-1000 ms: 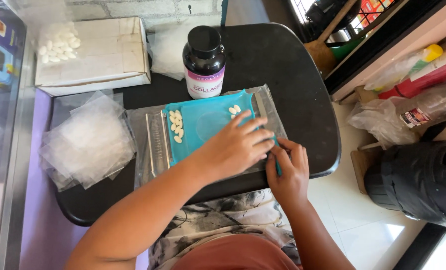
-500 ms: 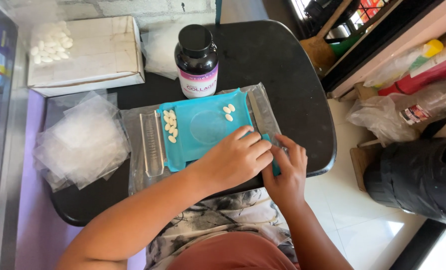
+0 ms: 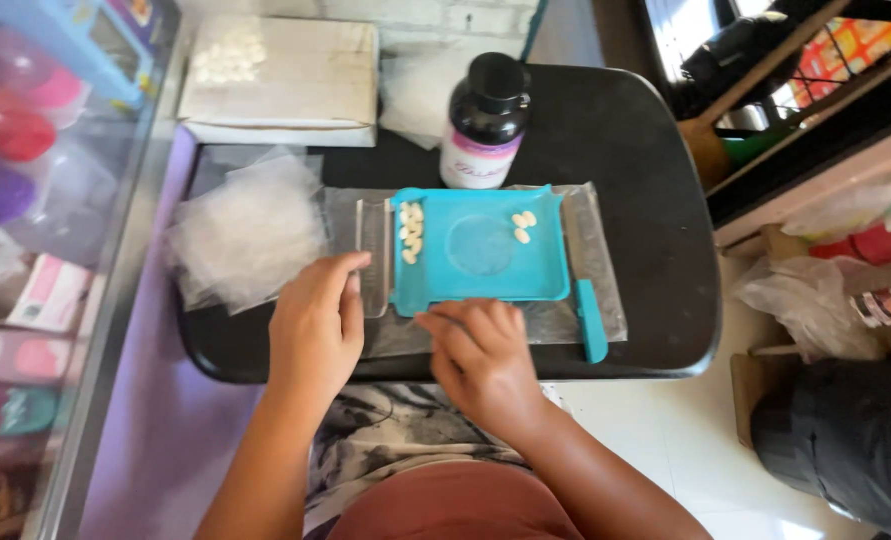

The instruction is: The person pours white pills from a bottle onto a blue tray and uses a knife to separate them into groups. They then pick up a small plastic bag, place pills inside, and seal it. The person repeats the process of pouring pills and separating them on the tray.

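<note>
A teal pill-counting tray (image 3: 485,292) lies on a clear plastic sheet on the black table (image 3: 645,170). It holds a column of several white pills (image 3: 410,232) at its left and three more pills (image 3: 522,226) at the upper right. My left hand (image 3: 315,325) rests with its fingertips on the clear channel piece (image 3: 373,240) along the tray's left side. My right hand (image 3: 480,355) has its fingers on the tray's near edge and holds nothing. A teal spatula (image 3: 590,322) lies beside the tray's right corner. A dark pill bottle (image 3: 483,125) stands just behind the tray.
A stack of small clear bags (image 3: 250,230) lies left of the tray. A white box (image 3: 295,80) with a bag of white pills (image 3: 227,62) on it sits at the back left. A glass display case (image 3: 35,200) runs along the left. Plastic bags (image 3: 815,290) and shelves are to the right.
Both hands left the tray's right side. The left hand moved across to the clear channel at the tray's left, the right hand drew back to the near edge, and the spatula now lies free.
</note>
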